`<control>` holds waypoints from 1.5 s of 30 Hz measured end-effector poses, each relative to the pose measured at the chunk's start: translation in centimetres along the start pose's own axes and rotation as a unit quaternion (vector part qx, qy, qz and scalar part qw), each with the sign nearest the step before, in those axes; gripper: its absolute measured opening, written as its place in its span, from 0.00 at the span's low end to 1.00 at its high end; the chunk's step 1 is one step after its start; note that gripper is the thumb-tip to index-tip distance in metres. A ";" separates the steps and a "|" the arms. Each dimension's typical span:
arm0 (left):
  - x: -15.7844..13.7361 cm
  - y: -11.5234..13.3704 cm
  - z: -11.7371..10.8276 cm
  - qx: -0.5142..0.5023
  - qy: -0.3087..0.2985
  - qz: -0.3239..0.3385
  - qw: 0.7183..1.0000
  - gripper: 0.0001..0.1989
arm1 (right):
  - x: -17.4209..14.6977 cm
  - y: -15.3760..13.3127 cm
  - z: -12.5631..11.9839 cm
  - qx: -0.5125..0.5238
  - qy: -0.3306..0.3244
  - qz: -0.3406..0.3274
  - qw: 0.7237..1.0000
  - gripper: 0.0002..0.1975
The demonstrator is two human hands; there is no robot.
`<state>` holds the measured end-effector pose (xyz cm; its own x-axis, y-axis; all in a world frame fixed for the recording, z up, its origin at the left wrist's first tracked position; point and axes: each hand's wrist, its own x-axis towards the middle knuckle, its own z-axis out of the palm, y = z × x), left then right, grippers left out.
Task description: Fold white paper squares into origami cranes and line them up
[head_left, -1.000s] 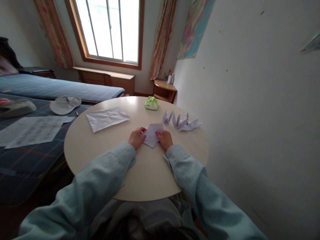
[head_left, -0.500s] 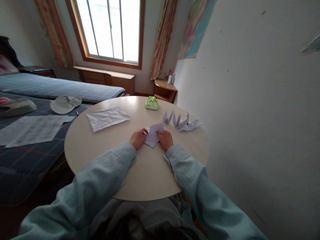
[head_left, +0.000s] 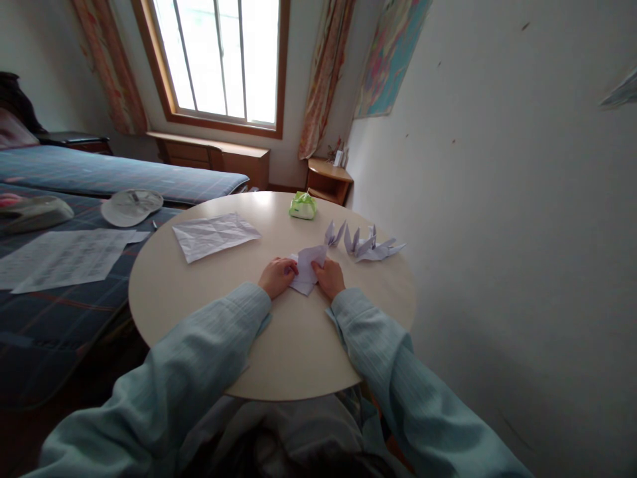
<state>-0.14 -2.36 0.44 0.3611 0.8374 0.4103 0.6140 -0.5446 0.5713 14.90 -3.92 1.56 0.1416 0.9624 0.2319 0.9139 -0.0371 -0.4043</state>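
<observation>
A partly folded sheet of white paper (head_left: 308, 264) is held between my two hands, just above or on the round table (head_left: 298, 345). My left hand (head_left: 277, 276) has its fingers curled against the paper's left edge. Gripping the right side with thumb and fingers is my right hand (head_left: 330, 279). Behind the right hand stand several white folded paper cranes (head_left: 371, 244). A creased flat sheet of paper (head_left: 215, 236) lies on the table to the left.
A green tissue pack (head_left: 302, 206) sits at the table's far side. The white wall (head_left: 497, 232) borders the table on the right. To the left is a bed (head_left: 60, 318) with a cap (head_left: 132, 207) and printed sheets (head_left: 74, 259) on it.
My left hand has shifted slightly right along the paper and its fingers have curled in more. The right hand keeps its place.
</observation>
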 end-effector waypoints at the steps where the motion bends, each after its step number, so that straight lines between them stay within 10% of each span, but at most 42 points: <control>1: 0.0 0.0 0.0 -0.009 0.002 -0.003 1.000 0.10 | 0.0 0.0 0.0 -0.001 0.000 0.001 1.000 0.13; 23: -0.3 1.1 -0.6 -0.031 -0.053 0.002 0.998 0.11 | -0.4 0.0 -0.1 0.078 -0.006 -0.035 0.996 0.23; 36: 0.1 -0.2 0.2 -0.041 0.034 -0.041 0.998 0.14 | -0.4 -0.3 -0.2 -0.009 -0.025 -0.044 0.999 0.13; 45: 0.3 -0.7 0.3 -0.024 0.011 -0.045 0.999 0.09 | -0.1 0.1 0.4 0.097 -0.050 -0.183 0.977 0.08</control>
<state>-0.28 -1.69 -0.02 0.2908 0.8822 0.3703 0.6089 -0.4692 0.6396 14.79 -3.95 1.12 -0.2288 0.9235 0.3080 0.8059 0.3572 -0.4722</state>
